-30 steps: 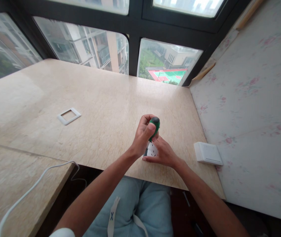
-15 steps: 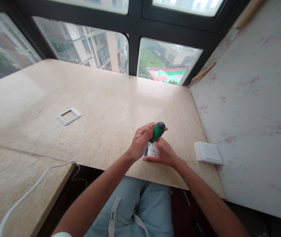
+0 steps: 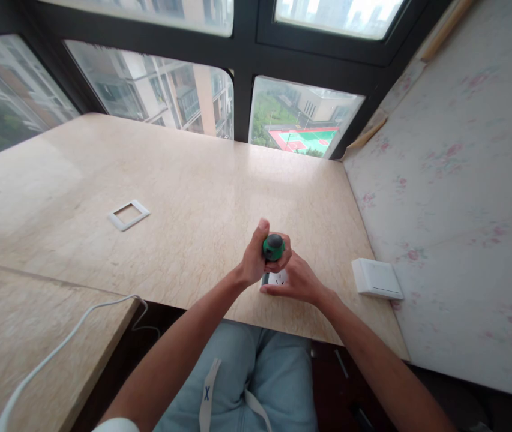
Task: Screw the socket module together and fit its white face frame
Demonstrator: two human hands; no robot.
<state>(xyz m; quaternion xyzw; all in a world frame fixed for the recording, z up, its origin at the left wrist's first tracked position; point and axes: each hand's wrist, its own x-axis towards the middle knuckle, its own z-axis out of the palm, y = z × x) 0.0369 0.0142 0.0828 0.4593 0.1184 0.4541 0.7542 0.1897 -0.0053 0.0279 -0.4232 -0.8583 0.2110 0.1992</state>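
My left hand [image 3: 252, 258] is wrapped round the green handle of a screwdriver [image 3: 274, 247]. Its dark butt end faces up at me, and the shaft is hidden beneath the hand. Under it lies a white wall socket [image 3: 278, 278] with dark slots, near the front edge of the stone counter. My right hand [image 3: 301, 279] grips this socket from the right, with the thumb along its near side. Both hands cover much of the socket. Farther left, a white rectangular cover frame [image 3: 116, 221] lies flat on the counter.
A white switch box [image 3: 379, 279] sits against the flowered wall [image 3: 463, 198] on the right. A white cable [image 3: 64, 343] crosses the lower counter section at left and drops over its edge. Dark-framed windows [image 3: 243, 90] border the counter's far side.
My left hand has turned and the screwdriver has come more upright, its butt end shifting left and slightly down. The left thumb now points up. My right hand stays on the socket.
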